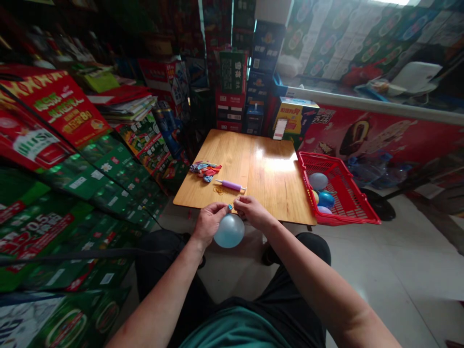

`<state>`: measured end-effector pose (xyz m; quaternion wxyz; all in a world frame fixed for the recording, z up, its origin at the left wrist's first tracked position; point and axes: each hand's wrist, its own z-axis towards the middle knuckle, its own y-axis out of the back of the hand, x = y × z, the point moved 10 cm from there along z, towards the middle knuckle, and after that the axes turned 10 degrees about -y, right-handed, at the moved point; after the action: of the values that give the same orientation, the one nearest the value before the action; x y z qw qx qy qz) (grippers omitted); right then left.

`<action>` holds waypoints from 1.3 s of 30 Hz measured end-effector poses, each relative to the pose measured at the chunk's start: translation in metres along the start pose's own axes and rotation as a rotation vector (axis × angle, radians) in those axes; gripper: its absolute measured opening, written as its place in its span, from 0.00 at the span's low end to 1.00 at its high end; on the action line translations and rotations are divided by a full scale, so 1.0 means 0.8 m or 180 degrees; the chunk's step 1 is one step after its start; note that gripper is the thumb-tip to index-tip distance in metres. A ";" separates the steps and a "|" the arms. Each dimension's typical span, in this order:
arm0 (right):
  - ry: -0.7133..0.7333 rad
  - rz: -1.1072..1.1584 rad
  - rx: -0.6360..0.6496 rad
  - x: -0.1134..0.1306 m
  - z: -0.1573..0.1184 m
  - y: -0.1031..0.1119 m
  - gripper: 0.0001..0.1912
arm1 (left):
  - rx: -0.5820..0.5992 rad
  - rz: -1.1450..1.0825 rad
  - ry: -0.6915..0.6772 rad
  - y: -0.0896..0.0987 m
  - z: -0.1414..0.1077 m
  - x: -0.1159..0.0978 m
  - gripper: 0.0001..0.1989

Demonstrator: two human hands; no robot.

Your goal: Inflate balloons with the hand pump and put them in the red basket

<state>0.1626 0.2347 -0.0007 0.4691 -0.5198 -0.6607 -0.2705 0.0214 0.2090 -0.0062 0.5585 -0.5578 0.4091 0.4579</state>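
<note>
A light blue inflated balloon [229, 232] hangs just below the near edge of the wooden table. My left hand [209, 221] pinches its neck, whose blue end sticks up between thumb and forefinger. Close beside that neck, my right hand [250, 210] is closed in a pinch; what its fingertips hold is too small to make out. On the table lie a purple balloon pump [232, 185] with white ends, a few yellow rubber bands [218, 190] and a pile of uninflated balloons [205, 170] in red, blue and other colours.
Right of the wooden table [250, 154] is a red basket [348, 193] holding several inflated balloons [326, 199]. Stacked drink cartons [101, 154] line the left side. More boxes [232, 104] stand behind the table, and a freezer [362, 130] is at the right.
</note>
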 end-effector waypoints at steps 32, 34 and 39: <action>-0.0576 -0.0012 -0.0011 -0.001 0.010 -0.019 0.12 | 0.0565 0.0827 -0.0814 -0.002 0.001 -0.043 0.10; -0.0573 0.0049 0.0104 0.002 0.010 -0.026 0.13 | 0.0827 0.0943 -0.0773 -0.012 0.000 -0.041 0.10; -0.0303 -0.0044 0.0147 0.015 0.004 -0.030 0.09 | 0.0386 0.1018 -0.0683 0.004 0.009 -0.029 0.09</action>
<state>0.1386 0.2350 0.0115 0.4471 -0.5166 -0.6919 -0.2334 0.0122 0.2152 0.0157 0.5516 -0.3990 0.4574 0.5721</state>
